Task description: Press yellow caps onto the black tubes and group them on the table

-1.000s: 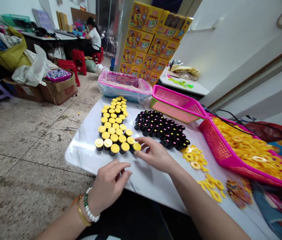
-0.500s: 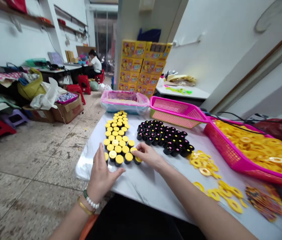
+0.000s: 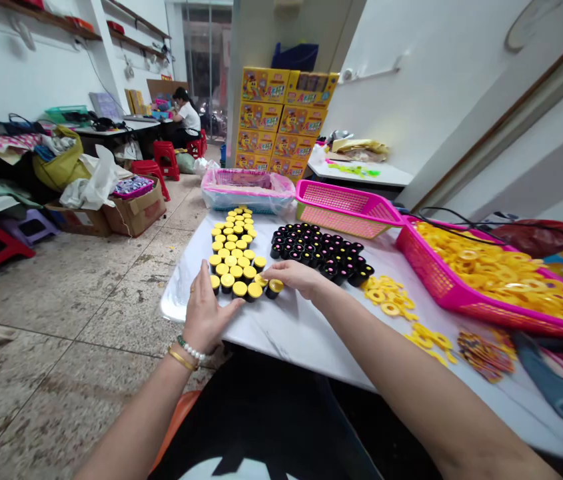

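Observation:
Black cups with yellow tops (image 3: 236,271) stand packed together on the white marbled table (image 3: 306,333). Along the near left side of this group, my left hand (image 3: 206,313) lies open, fingers straight and thumb spread away, its edge by the nearest cups. My right hand (image 3: 295,275) reaches in from the right, its fingertips closed on a yellow-topped cup (image 3: 260,281) at the group's right edge. Just below those fingers, another yellow-topped cup (image 3: 274,288) stands slightly apart. Right of the hand is a cluster of open black cups (image 3: 306,245), several with pink dots inside.
Yellow ring-shaped pieces (image 3: 390,297) lie loose on the right, near a pink basket (image 3: 461,293) full of more. Another pink basket (image 3: 348,207) and a plastic-lined basket (image 3: 248,190) stand at the back. Patterned pieces (image 3: 486,353) lie front right. A person (image 3: 188,120) sits far off.
My right fingertips have moved left from the end cup to the one beside it. The end cup now stands apart from the row. My left hand keeps its place beside the cups.

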Demonstrator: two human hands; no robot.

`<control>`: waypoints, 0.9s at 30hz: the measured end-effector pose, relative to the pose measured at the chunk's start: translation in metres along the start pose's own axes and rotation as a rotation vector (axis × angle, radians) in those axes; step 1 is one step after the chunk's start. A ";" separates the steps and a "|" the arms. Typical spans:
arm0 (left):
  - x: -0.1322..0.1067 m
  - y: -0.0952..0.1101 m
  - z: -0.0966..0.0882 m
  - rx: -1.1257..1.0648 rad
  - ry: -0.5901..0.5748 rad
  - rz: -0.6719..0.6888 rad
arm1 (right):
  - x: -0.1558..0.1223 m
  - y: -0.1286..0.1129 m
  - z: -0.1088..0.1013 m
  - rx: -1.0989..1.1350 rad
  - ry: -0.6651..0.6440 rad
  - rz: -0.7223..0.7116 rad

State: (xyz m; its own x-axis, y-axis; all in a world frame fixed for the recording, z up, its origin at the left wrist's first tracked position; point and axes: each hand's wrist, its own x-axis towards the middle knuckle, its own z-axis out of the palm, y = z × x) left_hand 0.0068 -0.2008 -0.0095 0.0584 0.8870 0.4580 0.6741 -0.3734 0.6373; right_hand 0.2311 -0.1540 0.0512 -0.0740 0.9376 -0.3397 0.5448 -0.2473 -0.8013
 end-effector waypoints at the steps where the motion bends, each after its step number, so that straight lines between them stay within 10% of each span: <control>1: 0.000 0.001 0.000 0.004 0.003 0.007 | 0.001 0.001 0.001 -0.012 -0.005 0.001; 19: -0.008 -0.001 -0.012 -0.041 0.010 0.036 | -0.029 0.030 -0.007 -0.030 0.019 -0.243; 27: 0.016 -0.003 -0.003 -0.014 -0.178 0.031 | -0.013 0.009 0.044 -0.237 0.252 -0.459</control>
State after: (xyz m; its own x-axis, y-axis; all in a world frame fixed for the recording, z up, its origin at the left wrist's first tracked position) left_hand 0.0029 -0.1859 -0.0021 0.2095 0.9085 0.3615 0.6596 -0.4042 0.6336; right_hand 0.2003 -0.1788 0.0264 -0.1619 0.9724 0.1683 0.6783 0.2335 -0.6967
